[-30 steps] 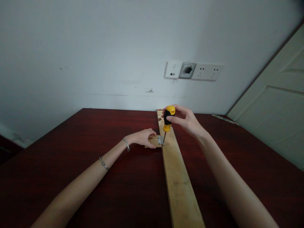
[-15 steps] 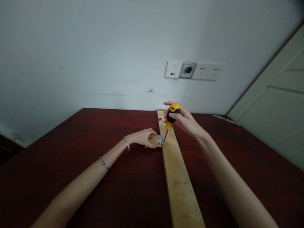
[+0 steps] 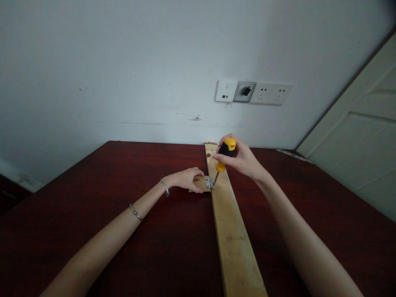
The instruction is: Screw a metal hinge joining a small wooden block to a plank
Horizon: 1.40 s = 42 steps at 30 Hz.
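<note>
My right hand (image 3: 241,157) is closed round a yellow and black screwdriver (image 3: 227,147). The screwdriver leans with its handle up and to the right, its tip down at the right leaf of a small metal hinge (image 3: 208,182). That hinge bridges a short wooden block (image 3: 200,186) and a long wooden board (image 3: 233,231). Thumb and fingers of my left hand (image 3: 185,180) grip the short block from its left end, pressing it beside the board. Any screw under the tip is too small to make out.
The dark red tabletop (image 3: 148,247) meets a white wall (image 3: 139,74) at the back. Wall sockets (image 3: 270,94) with a black plug (image 3: 246,90) sit above it. A pale panelled door (image 3: 368,132) stands at the right, near a thin strip (image 3: 293,155) on the table's back edge.
My right hand has turned and shifted its fingers round the screwdriver handle, which now leans slightly further right. My left hand, the block and the board have stayed put.
</note>
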Each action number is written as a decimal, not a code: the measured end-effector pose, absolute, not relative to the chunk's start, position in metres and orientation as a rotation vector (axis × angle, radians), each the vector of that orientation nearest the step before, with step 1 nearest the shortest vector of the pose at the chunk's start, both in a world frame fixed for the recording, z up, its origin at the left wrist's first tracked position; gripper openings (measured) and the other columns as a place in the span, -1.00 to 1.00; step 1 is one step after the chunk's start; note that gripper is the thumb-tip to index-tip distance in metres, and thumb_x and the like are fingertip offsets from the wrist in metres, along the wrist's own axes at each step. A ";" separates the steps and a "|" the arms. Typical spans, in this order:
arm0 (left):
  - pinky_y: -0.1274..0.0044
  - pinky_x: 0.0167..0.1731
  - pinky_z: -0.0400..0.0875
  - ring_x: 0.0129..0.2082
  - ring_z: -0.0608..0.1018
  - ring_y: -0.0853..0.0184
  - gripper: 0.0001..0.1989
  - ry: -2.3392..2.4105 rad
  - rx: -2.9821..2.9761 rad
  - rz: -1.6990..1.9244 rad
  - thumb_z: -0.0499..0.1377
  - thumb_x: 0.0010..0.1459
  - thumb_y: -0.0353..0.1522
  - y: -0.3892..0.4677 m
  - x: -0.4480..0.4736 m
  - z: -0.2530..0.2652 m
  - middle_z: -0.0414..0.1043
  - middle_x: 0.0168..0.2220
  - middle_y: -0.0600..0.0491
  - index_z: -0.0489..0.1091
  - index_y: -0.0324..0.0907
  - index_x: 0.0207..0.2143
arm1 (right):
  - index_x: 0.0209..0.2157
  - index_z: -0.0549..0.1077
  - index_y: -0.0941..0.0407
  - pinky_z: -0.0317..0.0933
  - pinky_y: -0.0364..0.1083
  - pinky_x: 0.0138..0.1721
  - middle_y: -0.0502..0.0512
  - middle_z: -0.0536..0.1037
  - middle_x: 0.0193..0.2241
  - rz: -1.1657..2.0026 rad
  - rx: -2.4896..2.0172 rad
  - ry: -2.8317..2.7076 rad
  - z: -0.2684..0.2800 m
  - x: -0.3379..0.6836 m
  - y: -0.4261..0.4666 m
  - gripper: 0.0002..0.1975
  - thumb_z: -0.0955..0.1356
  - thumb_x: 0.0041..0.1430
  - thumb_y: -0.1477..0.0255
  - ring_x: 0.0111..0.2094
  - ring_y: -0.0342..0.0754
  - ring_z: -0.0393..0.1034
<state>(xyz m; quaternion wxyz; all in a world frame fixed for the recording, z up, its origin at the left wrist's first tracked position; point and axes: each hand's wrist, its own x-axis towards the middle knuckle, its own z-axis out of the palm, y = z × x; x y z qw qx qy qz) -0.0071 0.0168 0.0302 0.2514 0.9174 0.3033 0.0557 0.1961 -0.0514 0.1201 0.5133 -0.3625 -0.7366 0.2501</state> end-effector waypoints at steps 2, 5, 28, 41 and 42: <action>0.51 -0.26 0.29 -0.26 0.43 0.29 -0.43 0.835 2.479 0.147 0.33 -0.13 -0.17 0.016 -0.007 0.031 0.34 -0.16 0.00 0.35 -0.19 -0.05 | -0.32 0.30 0.09 0.27 -0.06 -0.29 -0.03 0.42 -0.40 0.643 -0.831 -1.724 0.114 0.190 -0.049 -0.71 0.47 0.00 0.35 -0.38 -0.12 0.35; 0.50 -0.27 0.31 -0.29 0.44 0.31 -0.44 0.855 2.469 0.152 0.33 -0.13 -0.18 0.016 -0.007 0.031 0.34 -0.17 0.01 0.34 -0.19 -0.06 | -0.26 0.28 0.08 0.30 -0.05 -0.28 0.00 0.46 -0.30 0.756 -0.720 -1.642 0.109 0.184 -0.047 -0.69 0.46 0.02 0.37 -0.36 -0.12 0.40; 0.50 -0.25 0.29 -0.25 0.40 0.30 -0.40 0.801 2.502 0.176 0.34 -0.14 -0.14 0.021 -0.008 0.026 0.32 -0.18 0.00 0.36 -0.19 -0.04 | -0.22 0.23 0.03 0.28 -0.08 -0.35 -0.06 0.43 -0.41 0.914 -0.688 -1.556 0.116 0.191 -0.048 -0.66 0.43 0.01 0.36 -0.44 -0.16 0.34; 0.50 -0.26 0.29 -0.25 0.41 0.29 -0.43 0.809 2.498 0.185 0.33 -0.13 -0.15 0.018 -0.008 0.028 0.34 -0.19 0.01 0.36 -0.17 -0.06 | -0.25 0.46 0.08 0.28 0.00 -0.17 0.05 0.47 -0.30 0.905 -0.751 -1.640 0.121 0.197 -0.051 -0.80 0.38 0.05 0.35 -0.25 -0.05 0.38; 0.50 -0.27 0.29 -0.26 0.41 0.29 -0.43 0.814 2.496 0.185 0.33 -0.13 -0.15 0.018 -0.008 0.028 0.34 -0.19 0.01 0.36 -0.18 -0.06 | -0.27 0.46 0.09 0.29 0.00 -0.15 0.06 0.49 -0.29 0.877 -0.744 -1.632 0.121 0.197 -0.051 -0.80 0.41 0.03 0.34 -0.25 -0.05 0.40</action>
